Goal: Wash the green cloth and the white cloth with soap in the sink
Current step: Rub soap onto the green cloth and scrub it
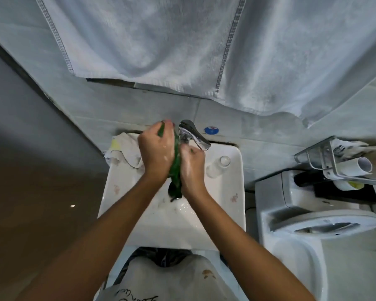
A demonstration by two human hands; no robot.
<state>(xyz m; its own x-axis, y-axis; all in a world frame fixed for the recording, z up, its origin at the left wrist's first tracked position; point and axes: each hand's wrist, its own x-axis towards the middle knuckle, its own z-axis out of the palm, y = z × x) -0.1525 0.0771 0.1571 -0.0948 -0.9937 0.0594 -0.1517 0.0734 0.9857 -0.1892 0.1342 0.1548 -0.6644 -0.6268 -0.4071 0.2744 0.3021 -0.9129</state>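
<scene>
The wet green cloth (pixel 175 170) is bunched between both my hands over the white sink (pixel 224 213), just in front of the chrome tap (pixel 193 135). My left hand (pixel 155 151) grips its upper part, with a green corner sticking out by my fingers. My right hand (pixel 192 164) presses against its right side; both hands look wet and soapy. The cloth's lower end hangs down over the drain. The white cloth (pixel 126 148), stained and crumpled, lies on the sink's back left corner, partly behind my left hand.
A small clear bottle (pixel 217 166) stands on the sink's right rim. A large white towel (pixel 182 44) hangs on the wall above. A toilet (pixel 313 224) is at the right, with a metal rack (pixel 334 161) holding rolls above it.
</scene>
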